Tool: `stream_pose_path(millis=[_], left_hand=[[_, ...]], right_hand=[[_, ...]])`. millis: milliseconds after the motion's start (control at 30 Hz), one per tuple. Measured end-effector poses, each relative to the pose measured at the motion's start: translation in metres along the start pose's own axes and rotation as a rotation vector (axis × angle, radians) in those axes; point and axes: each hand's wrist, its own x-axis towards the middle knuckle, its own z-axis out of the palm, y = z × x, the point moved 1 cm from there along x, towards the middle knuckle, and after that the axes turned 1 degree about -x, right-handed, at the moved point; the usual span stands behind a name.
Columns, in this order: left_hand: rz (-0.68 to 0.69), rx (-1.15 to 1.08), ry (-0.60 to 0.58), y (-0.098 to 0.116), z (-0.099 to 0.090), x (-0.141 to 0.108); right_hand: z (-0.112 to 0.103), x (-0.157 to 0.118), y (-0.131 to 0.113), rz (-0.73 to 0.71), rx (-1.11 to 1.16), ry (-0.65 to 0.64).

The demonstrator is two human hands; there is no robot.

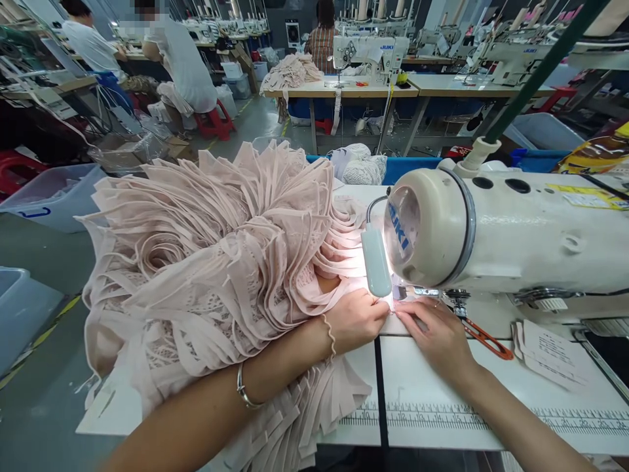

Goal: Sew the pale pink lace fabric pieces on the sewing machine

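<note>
A large heap of pale pink fabric pieces (211, 262) covers the left of the white sewing table (417, 373). My left hand (356, 318) is closed on the pink fabric near the needle area, its arm lying across the heap. Close by on the right, my right hand (432, 328) has its thumb and forefinger pinched on the fabric edge, with the other fingers stretched toward the presser foot. The cream sewing machine (531, 223) stands above and behind my right hand. A small lamp (376, 261) lights the spot where my fingertips nearly meet.
Orange-handled scissors (489, 339) and paper labels (548, 354) lie right of my right hand. A printed ruler (442, 416) runs along the front edge. White yarn (363, 167) sits behind. Beyond are another sewing table (295, 94), seated people and blue bins (54, 196).
</note>
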Motion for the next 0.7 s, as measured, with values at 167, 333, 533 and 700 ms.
stream_pose_path(millis=[167, 333, 533, 700], left_hand=[[-0.046, 0.035, 0.011, -0.0002, 0.0042, -0.0015], [-0.08, 0.032, 0.017, 0.0013, 0.0064, -0.0003], [-0.076, 0.008, 0.047, 0.0007, 0.0081, -0.0011], [-0.101, -0.063, 0.015, 0.0009, 0.0096, -0.0032]], right_hand=[[-0.001, -0.0012, 0.0022, -0.05, -0.026, -0.014], [-0.0032, -0.0015, 0.0017, -0.106, -0.042, -0.021], [-0.0092, -0.006, 0.0078, -0.156, -0.007, -0.092], [-0.0072, -0.0085, 0.0095, -0.193, -0.087, -0.127]])
